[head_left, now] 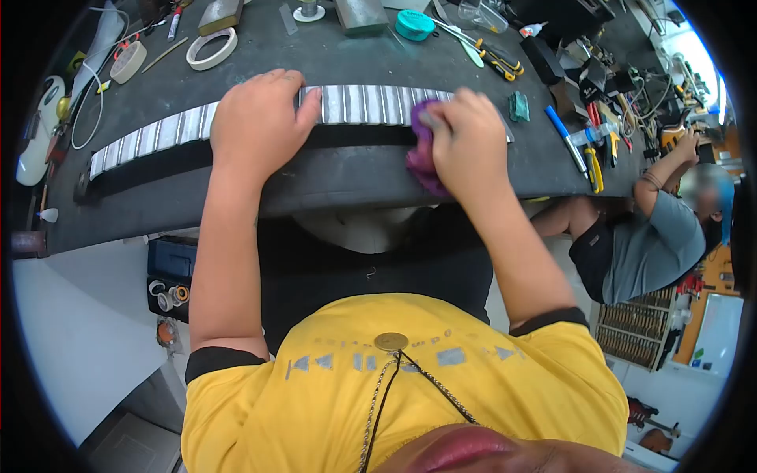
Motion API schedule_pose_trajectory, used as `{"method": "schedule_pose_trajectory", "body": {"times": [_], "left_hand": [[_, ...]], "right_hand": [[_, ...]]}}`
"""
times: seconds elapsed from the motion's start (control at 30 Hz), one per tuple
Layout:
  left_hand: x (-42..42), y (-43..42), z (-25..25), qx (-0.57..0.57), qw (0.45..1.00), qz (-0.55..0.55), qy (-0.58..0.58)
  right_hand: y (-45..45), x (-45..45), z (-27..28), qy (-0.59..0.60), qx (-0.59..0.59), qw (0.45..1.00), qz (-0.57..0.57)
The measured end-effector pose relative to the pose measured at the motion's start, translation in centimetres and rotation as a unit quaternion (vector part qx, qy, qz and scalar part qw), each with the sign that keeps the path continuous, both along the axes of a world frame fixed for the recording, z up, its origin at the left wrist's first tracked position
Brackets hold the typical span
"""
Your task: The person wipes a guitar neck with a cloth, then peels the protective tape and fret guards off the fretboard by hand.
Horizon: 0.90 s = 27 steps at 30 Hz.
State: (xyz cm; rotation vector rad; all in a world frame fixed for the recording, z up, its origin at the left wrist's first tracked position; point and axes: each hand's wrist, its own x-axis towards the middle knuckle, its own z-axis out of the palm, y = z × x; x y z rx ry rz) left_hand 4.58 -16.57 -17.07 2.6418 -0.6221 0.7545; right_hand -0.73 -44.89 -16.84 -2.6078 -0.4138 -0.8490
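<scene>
Right hand (473, 142) pressing purple cloth (424, 162) to ribbed silver strip (363, 104); left hand (260, 122) on strip.
Strip runs left-right across dark table (347, 169), close to the person's side; cloth near its right end, right fingers closed on cloth, part of it hanging over strip's near edge. Left hand lies palm down over strip, left of its middle, thumb toward the cloth; fingertips hidden, can't tell if gripping. Green item (518, 106) just right of right hand; blue marker (565, 138) farther right, yellow-handled tool (594, 169) beside it. Tape roll (211, 49) beyond left hand, teal tin (415, 25) beyond strip. Another person (650, 244) sits far right.
</scene>
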Motion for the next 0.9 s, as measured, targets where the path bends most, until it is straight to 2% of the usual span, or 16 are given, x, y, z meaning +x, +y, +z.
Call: {"method": "schedule_pose_trajectory", "body": {"times": [0.1, 0.17, 0.3, 0.47, 0.57, 0.63, 0.67, 0.77, 0.83, 0.87, 0.9], "left_hand": [[0.1, -0.4, 0.2, -0.009, 1.000, 0.003, 0.007], [0.1, -0.2, 0.3, 0.003, 1.000, 0.009, 0.011], [0.1, 0.1, 0.4, 0.007, 0.999, 0.010, 0.033], [-0.1, -0.3, 0.8, 0.007, 0.999, 0.018, 0.047], [0.0, -0.2, 0.5, 0.009, 1.000, 0.008, 0.013], [-0.3, -0.1, 0.5, -0.004, 1.000, 0.011, 0.029], [-0.3, -0.3, 0.7, -0.009, 0.999, 0.012, 0.034], [0.1, 0.3, 0.6, -0.060, 0.993, -0.044, -0.089], [-2.6, -0.7, 2.2, -0.103, 0.981, -0.072, -0.146], [-6.5, -2.7, 3.3, -0.191, 0.965, -0.181, 0.006], [-10.9, -4.8, 3.8, -0.277, 0.908, -0.270, 0.161]], "right_hand": [[-0.5, 3.5, 0.0, -0.028, -0.035, 0.999, -0.002], [0.2, 2.2, 0.0, -0.045, -0.041, 0.998, -0.013], [0.1, -1.6, -0.4, -0.005, 0.006, 1.000, 0.000], [0.0, 4.3, 0.0, -0.023, -0.055, 0.998, -0.024], [0.3, -2.2, 0.4, -0.010, -0.018, 1.000, 0.006], [0.0, -6.6, -0.7, 0.081, 0.054, 0.994, 0.056], [-0.2, -8.4, -0.2, 0.088, 0.080, 0.991, 0.060], [-0.5, -11.0, 2.7, 0.084, 0.155, 0.981, 0.082], [-0.7, -11.7, 4.0, 0.053, 0.201, 0.973, 0.103], [-0.6, -12.1, 3.8, 0.055, 0.249, 0.963, 0.091], [-0.4, -12.3, 3.5, 0.067, 0.276, 0.956, 0.076]]}}
